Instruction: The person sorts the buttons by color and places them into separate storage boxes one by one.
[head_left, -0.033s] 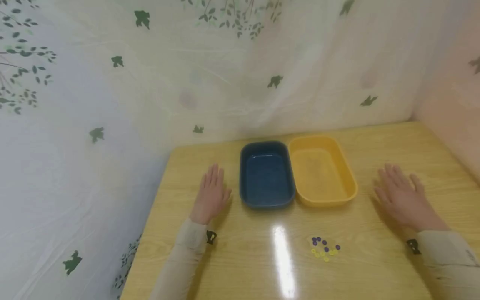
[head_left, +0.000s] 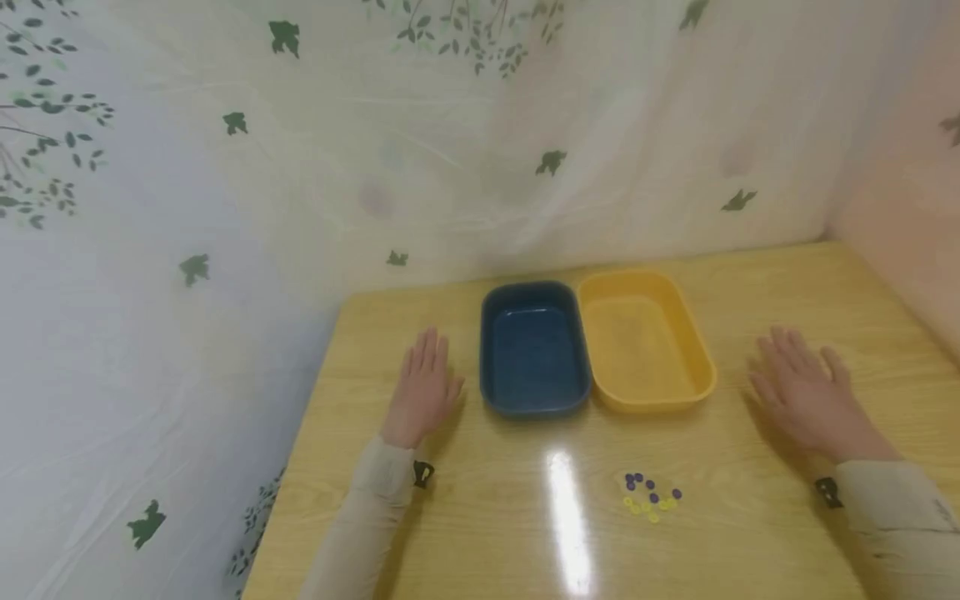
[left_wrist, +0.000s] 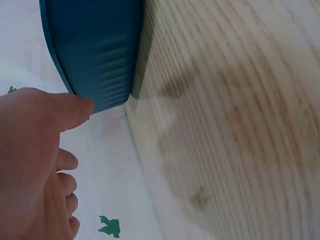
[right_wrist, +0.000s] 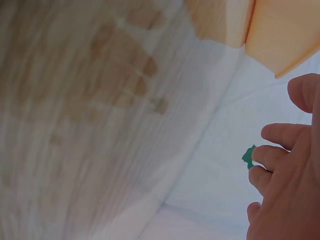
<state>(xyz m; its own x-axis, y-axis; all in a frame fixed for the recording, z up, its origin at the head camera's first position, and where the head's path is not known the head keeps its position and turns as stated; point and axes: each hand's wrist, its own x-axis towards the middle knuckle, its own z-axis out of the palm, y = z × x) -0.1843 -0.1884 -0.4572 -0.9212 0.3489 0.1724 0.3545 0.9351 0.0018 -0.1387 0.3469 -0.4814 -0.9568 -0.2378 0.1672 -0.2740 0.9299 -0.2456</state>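
Note:
To the left of a dark blue tray [head_left: 535,362], my left hand [head_left: 422,392] is held palm down with straight fingers and nothing in it. In the left wrist view its thumb [left_wrist: 75,111] overlaps the blue tray's wall, though the head view shows a gap between them. My right hand [head_left: 806,400] hovers over the table to the right of a yellow tray [head_left: 641,346], fingers extended and holding nothing. Nearer to me lie several small purple discs [head_left: 650,484] and several small yellow rings [head_left: 647,507], loosely grouped; their exact kind is too small to tell.
Both trays stand side by side at the back of the wooden table [head_left: 480,517], with nothing visible inside. Behind it hangs a pale sheet [head_left: 450,183] with green leaf and bird prints. A bright light reflection crosses the tabletop's middle.

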